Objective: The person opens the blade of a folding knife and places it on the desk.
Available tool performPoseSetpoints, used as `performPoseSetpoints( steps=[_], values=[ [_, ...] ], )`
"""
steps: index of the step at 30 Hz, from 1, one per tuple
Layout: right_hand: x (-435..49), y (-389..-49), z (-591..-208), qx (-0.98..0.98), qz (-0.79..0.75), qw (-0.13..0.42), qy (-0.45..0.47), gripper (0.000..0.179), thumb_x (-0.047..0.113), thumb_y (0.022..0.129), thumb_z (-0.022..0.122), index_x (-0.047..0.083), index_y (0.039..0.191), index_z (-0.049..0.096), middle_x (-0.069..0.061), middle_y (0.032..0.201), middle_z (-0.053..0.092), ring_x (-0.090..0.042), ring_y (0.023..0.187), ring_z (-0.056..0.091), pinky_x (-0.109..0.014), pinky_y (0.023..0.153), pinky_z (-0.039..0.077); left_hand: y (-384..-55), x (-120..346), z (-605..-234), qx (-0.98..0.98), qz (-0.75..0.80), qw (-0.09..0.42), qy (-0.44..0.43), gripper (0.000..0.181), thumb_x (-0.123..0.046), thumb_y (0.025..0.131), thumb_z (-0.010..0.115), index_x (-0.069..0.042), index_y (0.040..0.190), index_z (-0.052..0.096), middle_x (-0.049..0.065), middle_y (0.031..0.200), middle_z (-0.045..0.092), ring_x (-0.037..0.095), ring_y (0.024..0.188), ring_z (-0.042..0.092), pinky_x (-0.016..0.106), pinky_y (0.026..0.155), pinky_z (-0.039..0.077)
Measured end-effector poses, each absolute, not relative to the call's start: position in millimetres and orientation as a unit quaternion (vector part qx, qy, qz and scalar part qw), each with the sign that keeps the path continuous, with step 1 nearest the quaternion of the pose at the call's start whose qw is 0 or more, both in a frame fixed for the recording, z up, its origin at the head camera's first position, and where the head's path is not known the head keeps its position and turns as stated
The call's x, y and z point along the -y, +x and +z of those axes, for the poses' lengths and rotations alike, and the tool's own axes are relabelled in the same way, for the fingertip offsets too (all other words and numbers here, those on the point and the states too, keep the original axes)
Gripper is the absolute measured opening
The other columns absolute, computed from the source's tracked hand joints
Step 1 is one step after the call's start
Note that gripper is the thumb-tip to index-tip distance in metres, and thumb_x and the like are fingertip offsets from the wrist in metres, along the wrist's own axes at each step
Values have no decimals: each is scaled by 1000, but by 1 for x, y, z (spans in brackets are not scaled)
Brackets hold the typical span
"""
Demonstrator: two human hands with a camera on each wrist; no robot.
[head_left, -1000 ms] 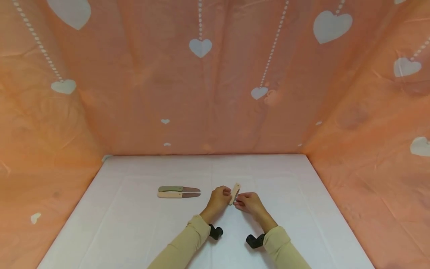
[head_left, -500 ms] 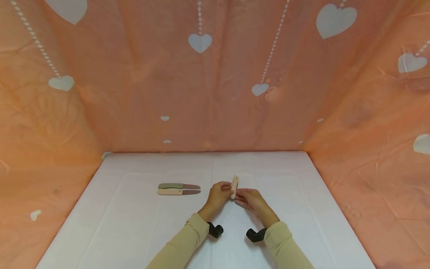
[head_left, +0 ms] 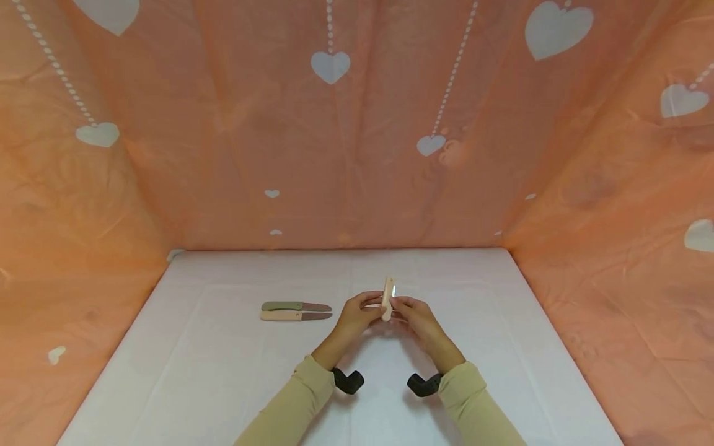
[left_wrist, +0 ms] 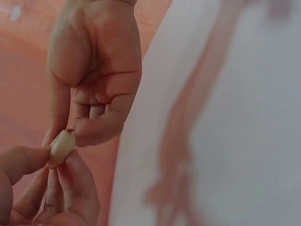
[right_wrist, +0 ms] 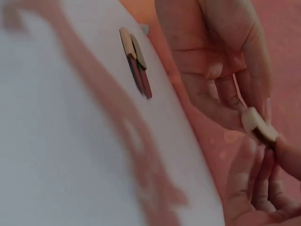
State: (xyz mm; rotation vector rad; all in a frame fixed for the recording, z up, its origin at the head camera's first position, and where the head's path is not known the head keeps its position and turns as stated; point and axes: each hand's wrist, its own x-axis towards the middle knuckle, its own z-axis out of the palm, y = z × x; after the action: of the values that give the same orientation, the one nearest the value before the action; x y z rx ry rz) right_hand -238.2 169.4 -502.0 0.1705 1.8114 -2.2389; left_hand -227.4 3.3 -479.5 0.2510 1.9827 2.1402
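Note:
My left hand (head_left: 357,314) holds a cream-handled folding knife (head_left: 387,291) above the white table, nearly upright in the head view. A bright sliver shows along its right side. My right hand (head_left: 417,317) pinches the same knife from the right, its thumb against it. In the left wrist view the knife (left_wrist: 62,147) appears end-on between the fingertips of both hands. A dark slot shows along the knife (right_wrist: 257,127) in the right wrist view. Fingers hide much of the handle in both wrist views.
Left of the hands, two unfolded knives with brown blades lie side by side, a green-handled knife (head_left: 284,305) behind a cream-handled knife (head_left: 283,316). The white table (head_left: 223,384) is bounded by orange cloth walls (head_left: 357,155) with heart prints.
Both hands have lifted the knife up and away from the body, and it has turned more upright. The right fingers have closed in on it. The knives on the table stay put.

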Motion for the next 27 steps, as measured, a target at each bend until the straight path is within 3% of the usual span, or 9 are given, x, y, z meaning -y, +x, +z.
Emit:
performPoseSetpoints(
  steps=[8, 17, 27],
  values=[
    [-152, -229, -484, -603, -791, 91, 35, 25, 15, 86, 68, -5, 98, 61, -7, 82, 64, -16, 77, 62, -27, 70, 53, -223, 14, -478, -645, 751, 113, 80, 42, -11, 86, 67, -4, 126, 56, 15, 115, 58, 20, 92, 63, 41, 83, 51],
    [-138, -228, -482, -576, -814, 69, 32, 12, 9, 85, 67, -2, 89, 63, -5, 77, 61, -12, 72, 60, -25, 70, 53, -223, 20, -475, -649, 751, 92, 83, 43, -8, 86, 67, 0, 125, 53, 18, 113, 59, 19, 92, 62, 34, 78, 53],
    [-136, -227, -487, -583, -807, 90, 7, 11, 8, 87, 66, -2, 89, 62, -4, 77, 61, -12, 70, 61, -24, 69, 53, -215, 32, -475, -659, 742, 106, 66, 44, -10, 87, 66, -3, 128, 50, 17, 115, 57, 22, 95, 61, 41, 83, 51]
  ],
)
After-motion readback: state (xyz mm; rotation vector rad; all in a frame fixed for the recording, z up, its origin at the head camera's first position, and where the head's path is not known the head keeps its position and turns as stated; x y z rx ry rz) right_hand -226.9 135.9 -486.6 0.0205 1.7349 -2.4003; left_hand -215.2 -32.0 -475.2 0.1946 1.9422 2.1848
